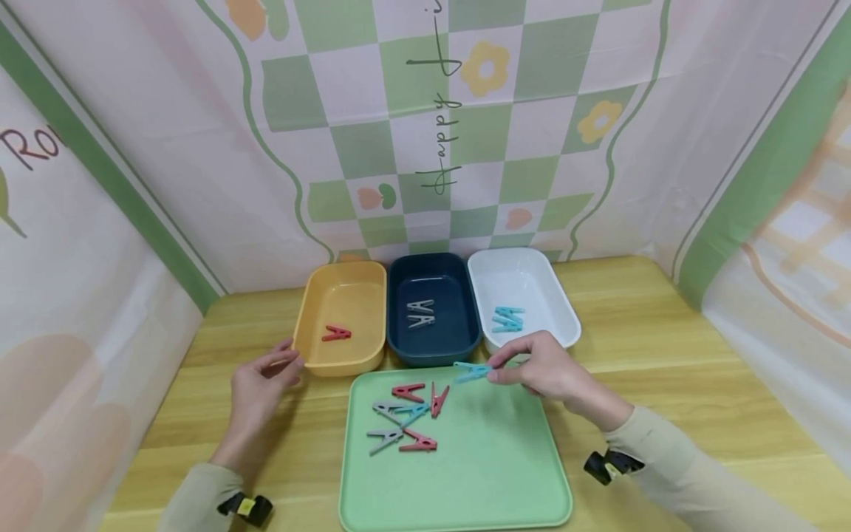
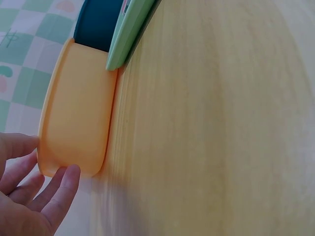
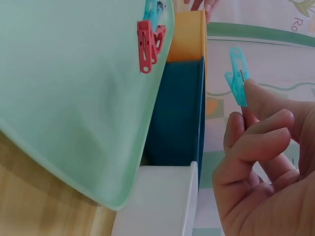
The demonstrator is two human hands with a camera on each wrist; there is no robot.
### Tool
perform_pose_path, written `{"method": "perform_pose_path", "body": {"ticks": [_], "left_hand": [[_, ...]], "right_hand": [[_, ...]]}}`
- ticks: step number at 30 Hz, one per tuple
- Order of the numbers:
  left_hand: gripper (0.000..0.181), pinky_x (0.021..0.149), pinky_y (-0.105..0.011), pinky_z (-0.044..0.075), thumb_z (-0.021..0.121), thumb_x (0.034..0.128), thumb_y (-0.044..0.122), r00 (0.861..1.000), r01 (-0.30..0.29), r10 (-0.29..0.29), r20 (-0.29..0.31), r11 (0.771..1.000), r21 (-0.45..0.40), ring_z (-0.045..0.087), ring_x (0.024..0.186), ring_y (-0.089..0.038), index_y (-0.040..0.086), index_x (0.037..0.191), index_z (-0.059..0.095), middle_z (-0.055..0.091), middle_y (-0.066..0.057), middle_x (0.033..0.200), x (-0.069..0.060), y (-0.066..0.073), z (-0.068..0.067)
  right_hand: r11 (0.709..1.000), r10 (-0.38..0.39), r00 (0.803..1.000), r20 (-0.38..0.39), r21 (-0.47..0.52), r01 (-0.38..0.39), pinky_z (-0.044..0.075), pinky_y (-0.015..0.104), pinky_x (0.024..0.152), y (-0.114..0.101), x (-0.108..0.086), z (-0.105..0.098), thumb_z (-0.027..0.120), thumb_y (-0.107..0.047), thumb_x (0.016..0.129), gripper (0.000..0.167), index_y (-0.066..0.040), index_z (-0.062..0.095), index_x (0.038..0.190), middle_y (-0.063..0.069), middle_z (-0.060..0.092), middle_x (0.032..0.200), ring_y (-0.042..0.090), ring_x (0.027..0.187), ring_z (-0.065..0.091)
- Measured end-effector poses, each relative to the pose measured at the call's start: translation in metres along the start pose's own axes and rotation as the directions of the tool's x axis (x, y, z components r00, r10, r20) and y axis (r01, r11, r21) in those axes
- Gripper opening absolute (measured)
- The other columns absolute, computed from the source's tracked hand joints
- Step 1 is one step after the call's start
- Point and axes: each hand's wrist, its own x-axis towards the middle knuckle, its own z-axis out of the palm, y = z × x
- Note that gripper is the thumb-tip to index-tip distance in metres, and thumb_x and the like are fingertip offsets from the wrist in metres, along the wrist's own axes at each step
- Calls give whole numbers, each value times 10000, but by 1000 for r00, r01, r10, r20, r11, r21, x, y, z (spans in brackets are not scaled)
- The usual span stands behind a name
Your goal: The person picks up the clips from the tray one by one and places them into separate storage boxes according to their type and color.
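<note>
My right hand [image 1: 541, 367] pinches a light-blue clothespin [image 1: 472, 372] between thumb and fingertips, above the far edge of the green tray [image 1: 492, 473]. The right wrist view shows that clothespin [image 3: 238, 73] by its pinched end. My left hand [image 1: 262, 388] touches the near left corner of the yellow bin [image 1: 342, 362] with loosely extended fingers; in the left wrist view its fingertips [image 2: 71, 174] rest against the bin's outer wall. On the tray lie red clothespins [image 1: 419, 442], grey clothespins [image 1: 385, 440] and one blue clothespin [image 1: 414, 415], grouped at the upper left.
Behind the tray, the yellow bin holds a red clothespin [image 1: 337, 333]. The dark blue bin [image 1: 435, 360] beside it has grey clothespins [image 1: 420, 321], and the white bin [image 1: 565, 332] has blue clothespins [image 1: 508, 324]. A patterned cloth [image 1: 425, 140] hangs behind the wooden table [image 1: 685, 414].
</note>
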Motion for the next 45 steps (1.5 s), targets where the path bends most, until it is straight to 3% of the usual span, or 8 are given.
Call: {"method": "perform_pose_path", "body": {"ticks": [4,9,12,18,23,32,35,45], "left_hand": [[291,770,-293,670,791,936,7,1000,-2,2,2,1000,-14,749,987,-136,-116,1190,720,630,-155,1441,-1,1,0],[279,771,-294,670,787,934,-2,1000,2,-2,-2,1000,-5,744,941,-79,-118,1179,721,628,-160,1444,-1,-1,0],[271,773,-302,671,778,934,-10,1000,2,-2,-5,1000,4,736,910,-39,-124,1173,721,627,-167,1444,-1,-2,0],[259,771,-300,672,775,938,-10,1000,-5,5,-5,1000,11,733,901,-28,-116,1169,726,638,-157,1433,-1,-2,0],[263,770,-297,671,777,937,-13,1000,-8,8,-7,1000,2,735,902,-34,-119,1171,723,634,-163,1436,-1,-2,1],[262,769,-297,671,776,937,-16,1000,-15,15,-5,1000,2,734,903,-34,-119,1172,723,634,-165,1436,-1,-3,1],[259,771,-294,670,776,941,-9,1000,-13,13,-6,1000,6,736,918,-43,-115,1172,725,638,-157,1433,0,-4,1],[276,790,-280,665,770,947,-10,1000,6,-6,3,1000,-8,727,936,-35,-107,1200,716,623,-150,1455,-1,-4,1]], "right_hand": [[1000,-3,1000,-13,4,3,300,211,389,-1,0,-5,880,-188,878,183,-69,818,1002,-26,541,546,111,409,354],[1000,1,1000,-24,26,-1,293,223,390,-1,1,-11,879,-182,880,203,-50,813,1019,70,698,745,121,408,345],[999,7,1000,-30,41,-6,293,230,397,-1,2,-13,879,-179,879,216,-38,809,1027,98,718,847,131,423,356],[999,2,998,-62,34,0,315,223,396,2,5,-21,876,-165,876,212,-25,807,1019,44,630,673,130,444,399],[1000,-1,996,-87,28,3,359,236,399,4,8,-29,865,-168,892,226,-14,797,1042,79,700,871,137,466,422],[999,28,994,-106,41,-24,385,245,429,5,11,-46,833,-203,929,301,15,759,1122,-36,514,568,111,465,383],[999,26,992,-120,24,-24,400,243,425,5,13,-51,835,-211,927,317,17,757,1133,-54,475,542,106,462,395],[1000,28,987,-158,13,-26,397,222,419,5,23,-62,832,-158,921,318,51,747,1145,-28,578,617,80,462,399]]}}
